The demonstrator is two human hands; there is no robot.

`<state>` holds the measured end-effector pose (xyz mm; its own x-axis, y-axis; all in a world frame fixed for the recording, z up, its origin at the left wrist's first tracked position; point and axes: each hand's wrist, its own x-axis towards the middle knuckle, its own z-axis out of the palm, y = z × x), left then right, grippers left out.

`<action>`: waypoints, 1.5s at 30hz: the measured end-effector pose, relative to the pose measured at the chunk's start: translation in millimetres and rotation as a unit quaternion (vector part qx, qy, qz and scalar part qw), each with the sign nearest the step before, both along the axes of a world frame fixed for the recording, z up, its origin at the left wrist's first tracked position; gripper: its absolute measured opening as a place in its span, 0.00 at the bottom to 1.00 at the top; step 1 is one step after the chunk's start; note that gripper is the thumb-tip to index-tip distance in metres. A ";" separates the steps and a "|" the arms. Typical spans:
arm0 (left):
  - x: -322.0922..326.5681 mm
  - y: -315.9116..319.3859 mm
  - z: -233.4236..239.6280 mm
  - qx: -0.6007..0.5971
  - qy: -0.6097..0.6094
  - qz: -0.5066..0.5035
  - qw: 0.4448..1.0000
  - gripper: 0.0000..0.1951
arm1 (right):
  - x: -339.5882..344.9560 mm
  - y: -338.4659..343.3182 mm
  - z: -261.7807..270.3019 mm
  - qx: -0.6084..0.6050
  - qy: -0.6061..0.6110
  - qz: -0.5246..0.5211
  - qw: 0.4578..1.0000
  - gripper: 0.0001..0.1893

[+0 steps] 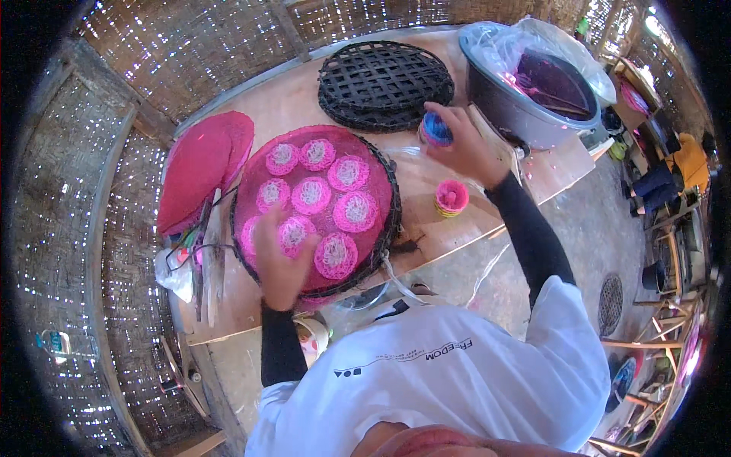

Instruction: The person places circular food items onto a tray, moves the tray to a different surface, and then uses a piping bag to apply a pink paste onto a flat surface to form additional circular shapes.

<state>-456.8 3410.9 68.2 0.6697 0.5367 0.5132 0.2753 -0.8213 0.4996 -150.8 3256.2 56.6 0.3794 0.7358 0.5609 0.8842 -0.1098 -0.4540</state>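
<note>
Several round pink-and-white noodle-like discs (311, 195) lie on a red mesh sheet inside a dark-rimmed round tray (394, 194). Over the tray's near left part is my left hand (282, 268), thumb and fingers apart and slightly blurred; it covers parts of two discs. My right hand (471, 151) is at the back right of the table, its fingers around a blue cup (437, 130). Below the blue cup, pink and pale edges of other cups show, partly hidden. Nearer to me, a pink cup (452, 197) stands on a yellow one, with a pink piece inside.
Black woven trays (385, 83) are stacked at the back. A large grey tub (514, 117) with plastic sheeting stands at the back right. Red round sheets (203, 171) and wooden sticks (214, 263) lie left. A person (665, 177) is at the far right.
</note>
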 end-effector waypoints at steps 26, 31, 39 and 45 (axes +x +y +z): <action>24.6 217.0 -48.3 0.095 0.296 0.161 0.937 0.18 | -139.2 -24.3 -32.7 -0.164 0.179 0.031 0.970 0.10; 35.6 260.5 -76.8 0.011 0.332 0.171 0.928 0.21 | -154.0 -17.5 -61.7 -0.111 0.327 -0.051 0.937 0.10; 49.9 245.9 -63.3 -0.047 0.253 0.107 0.960 0.22 | -154.9 -6.0 -73.7 -0.095 0.352 -0.135 0.921 0.13; 46.4 264.3 -77.6 -0.039 0.217 0.086 0.972 0.20 | -155.4 -0.4 -78.0 -0.044 0.360 -0.111 0.925 0.16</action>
